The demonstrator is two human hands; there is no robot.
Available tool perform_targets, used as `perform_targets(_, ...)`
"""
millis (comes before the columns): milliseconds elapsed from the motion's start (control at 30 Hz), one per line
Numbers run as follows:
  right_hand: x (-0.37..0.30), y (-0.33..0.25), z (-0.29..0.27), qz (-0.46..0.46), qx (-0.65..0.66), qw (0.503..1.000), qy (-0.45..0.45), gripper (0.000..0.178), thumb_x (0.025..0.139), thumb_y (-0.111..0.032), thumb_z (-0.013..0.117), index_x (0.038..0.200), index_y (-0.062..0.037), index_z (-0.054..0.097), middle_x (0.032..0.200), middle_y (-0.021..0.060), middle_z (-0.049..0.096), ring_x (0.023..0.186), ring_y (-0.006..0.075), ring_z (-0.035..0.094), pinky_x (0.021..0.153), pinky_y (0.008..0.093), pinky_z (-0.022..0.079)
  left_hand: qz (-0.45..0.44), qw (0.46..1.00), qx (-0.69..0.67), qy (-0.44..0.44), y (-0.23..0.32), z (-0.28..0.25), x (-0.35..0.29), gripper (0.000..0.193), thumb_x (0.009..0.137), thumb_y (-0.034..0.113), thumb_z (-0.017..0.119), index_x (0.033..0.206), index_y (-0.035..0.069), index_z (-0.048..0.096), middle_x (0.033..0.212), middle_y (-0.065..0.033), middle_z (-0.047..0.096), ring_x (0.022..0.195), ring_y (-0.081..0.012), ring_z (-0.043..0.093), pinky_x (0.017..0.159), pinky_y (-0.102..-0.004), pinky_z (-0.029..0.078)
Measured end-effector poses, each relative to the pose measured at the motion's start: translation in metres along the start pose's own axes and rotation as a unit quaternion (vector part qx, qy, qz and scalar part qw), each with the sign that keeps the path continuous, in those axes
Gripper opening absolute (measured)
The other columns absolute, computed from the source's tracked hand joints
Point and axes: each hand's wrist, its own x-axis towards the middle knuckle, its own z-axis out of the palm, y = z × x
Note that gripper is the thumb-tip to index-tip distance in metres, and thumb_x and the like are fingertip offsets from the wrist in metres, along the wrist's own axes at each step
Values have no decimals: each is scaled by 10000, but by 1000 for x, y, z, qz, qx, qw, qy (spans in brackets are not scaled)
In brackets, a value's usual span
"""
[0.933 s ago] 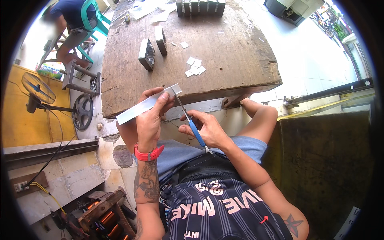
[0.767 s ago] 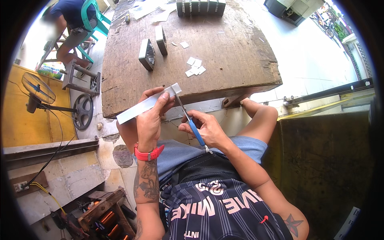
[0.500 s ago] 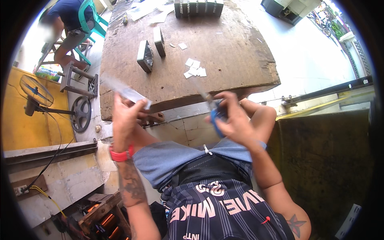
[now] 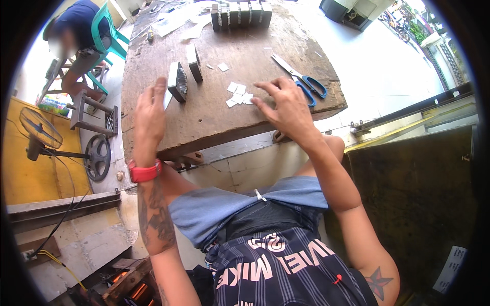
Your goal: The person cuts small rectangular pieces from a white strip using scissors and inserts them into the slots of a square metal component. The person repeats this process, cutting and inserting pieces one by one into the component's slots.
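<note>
My left hand [image 4: 150, 115] is over the left part of the wooden table, fingers stretched out. A pale strip [image 4: 168, 98] shows beside its fingertips, mostly hidden by the hand. Just past them stands a dark rectangular block [image 4: 178, 84] with a pale top and a rough, silvery side. A second, thinner block [image 4: 194, 63] stands behind it. My right hand [image 4: 287, 108] hovers with parted fingers at a small cluster of white square pieces [image 4: 238, 93]. Scissors [image 4: 301, 76] with blue handles lie on the table beyond this hand, blades partly spread.
The worn wooden table [image 4: 219, 122] bears a row of dark blocks [image 4: 241, 19] and white sheets [image 4: 171, 23] at its far side. A fan [image 4: 42, 127] stands at the left. Behind it, a person [image 4: 76, 30] sits on a green chair [image 4: 104, 33].
The scissors have gone from my right hand onto the table. My left hand has carried the strip forward to the table beside the blocks. My right hand has moved to the white squares.
</note>
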Motion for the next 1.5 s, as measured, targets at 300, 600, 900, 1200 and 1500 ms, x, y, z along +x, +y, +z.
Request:
perform_targets(300, -1, -5, 1, 120, 250, 961, -2, 204, 994, -211, 751, 1064, -37, 672, 947, 61, 642, 782, 142, 621, 712, 303, 522, -126, 905, -402, -66, 2, 27, 8, 498, 1034, 460, 644, 1244, 8, 655, 1178, -146, 700, 1096, -242, 652, 897, -390, 531)
perform_targets(600, -29, -31, -7, 23, 356, 933, 43, 250, 995, -41, 738, 1244, -27, 717, 1043, 42, 745, 918, 98, 703, 812, 252, 555, -94, 431, -895, -67, 37, 22, -99, 641, 1016, 363, 571, 1569, 63, 449, 1658, -342, 318, 1510, -532, 371, 1262, -670, 282)
perform_targets(900, -51, -67, -8, -145, 232, 955, 115, 327, 862, -12, 787, 1174, -42, 695, 1042, 103, 692, 938, 275, 700, 808, 389, 592, -111, 413, -897, -107, 45, 48, -126, 610, 1120, 562, 390, 1591, 183, 470, 1617, -307, 424, 1448, -416, 490, 1198, -594, 399)
perform_targets(1200, -52, -77, 15, -144, 234, 956, 102, 336, 823, -61, 818, 1133, -52, 690, 1049, 113, 686, 990, 309, 681, 857, 411, 583, -94, 569, -817, 20, 77, 61, -154, 642, 1067, 563, 516, 1491, 81, 499, 1538, -273, 489, 1394, -396, 529, 1224, -554, 389)
perform_targets(1500, -57, -81, 13, -177, 220, 957, 67, 353, 892, 23, 746, 1222, -100, 728, 1063, 129, 684, 1004, 300, 685, 861, 410, 597, -14, 641, -766, 50, 72, 69, -154, 573, 1099, 492, 494, 1497, 80, 484, 1516, -247, 504, 1312, -331, 576, 1167, -470, 431)
